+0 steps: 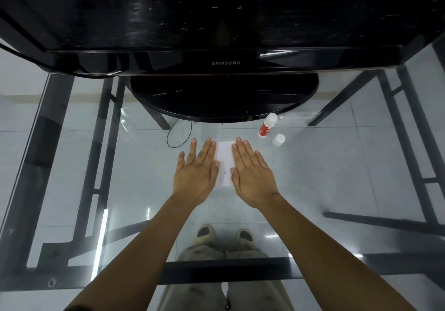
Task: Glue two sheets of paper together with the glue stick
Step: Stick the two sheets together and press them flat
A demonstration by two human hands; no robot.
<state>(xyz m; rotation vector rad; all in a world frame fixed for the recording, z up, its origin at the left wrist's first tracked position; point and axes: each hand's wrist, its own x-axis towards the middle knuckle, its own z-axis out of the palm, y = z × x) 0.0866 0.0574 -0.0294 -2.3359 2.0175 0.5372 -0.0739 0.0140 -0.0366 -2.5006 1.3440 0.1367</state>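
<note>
Glass tabletop bears flat white paper, both hands spread flat, left, right.

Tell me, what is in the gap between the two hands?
White paper lies flat on the glass table, between the left hand and the right hand; the head view shows it.

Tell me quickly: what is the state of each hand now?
Left hand: open, flat on the paper's left edge.
Right hand: open, flat on its right edge.

Glass table, monitor, tiled floor
</note>
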